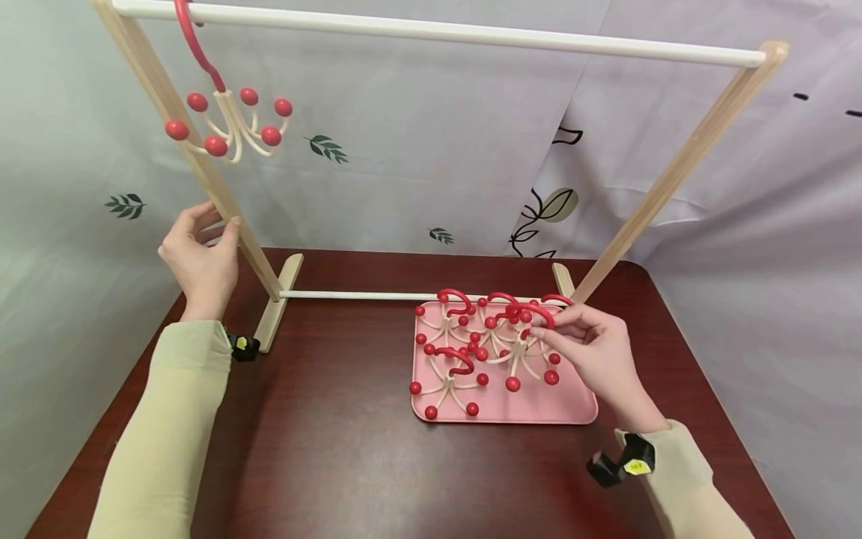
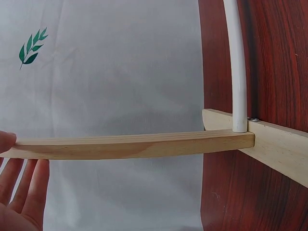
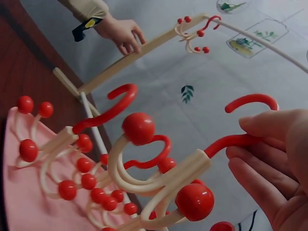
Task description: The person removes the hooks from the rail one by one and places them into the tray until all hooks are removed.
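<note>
While the left hand (image 1: 200,258) steadies the rack's left post (image 1: 202,168) at nine o'clock, thumb and straight fingers (image 2: 24,192) laid against the wood rather than wrapped round it, the right hand (image 1: 595,352) works at three o'clock over the pink tray (image 1: 532,410) on the counter (image 1: 337,449). Pinched there between thumb and fingertips (image 3: 262,126): the red hook stem of one hanger (image 3: 163,180), cream prongs with red ball tips hanging below. Long axis of that hanger tilted, hook end toward the hand, prongs running off toward nine o'clock and entangled with, or at least touching, the other hangers (image 1: 451,352) heaped in the tray. Top rail (image 1: 431,31) well above, at twelve o'clock from the grasp, with one hanger already hung (image 1: 229,120) near its left end. Right hand far nearer to the tray's pile; left hand apart from it, at the post. Likely snag to mind: neighbouring prongs catching on a lift.
</note>
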`<state>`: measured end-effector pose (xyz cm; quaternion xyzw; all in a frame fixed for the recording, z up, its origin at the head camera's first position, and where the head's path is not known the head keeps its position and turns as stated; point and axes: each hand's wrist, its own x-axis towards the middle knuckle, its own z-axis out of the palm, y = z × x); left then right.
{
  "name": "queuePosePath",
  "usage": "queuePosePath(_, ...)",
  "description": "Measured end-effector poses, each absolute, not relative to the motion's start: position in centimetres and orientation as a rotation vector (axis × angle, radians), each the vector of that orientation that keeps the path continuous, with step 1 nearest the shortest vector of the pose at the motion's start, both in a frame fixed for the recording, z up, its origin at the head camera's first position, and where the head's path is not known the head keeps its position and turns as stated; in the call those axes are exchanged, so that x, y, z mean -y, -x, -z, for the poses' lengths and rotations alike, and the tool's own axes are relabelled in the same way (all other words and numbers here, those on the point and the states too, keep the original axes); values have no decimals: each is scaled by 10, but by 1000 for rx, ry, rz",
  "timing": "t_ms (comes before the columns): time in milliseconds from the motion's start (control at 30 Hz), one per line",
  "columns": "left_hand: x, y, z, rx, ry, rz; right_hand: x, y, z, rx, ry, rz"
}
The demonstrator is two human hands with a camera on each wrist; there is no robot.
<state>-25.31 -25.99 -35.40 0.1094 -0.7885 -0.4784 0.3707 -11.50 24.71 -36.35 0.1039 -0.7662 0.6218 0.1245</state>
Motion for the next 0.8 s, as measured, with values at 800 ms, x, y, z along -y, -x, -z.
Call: queuePosePath(800,260,254,354,2016,-292,1242,-251,99,417,2370,-374,-1865)
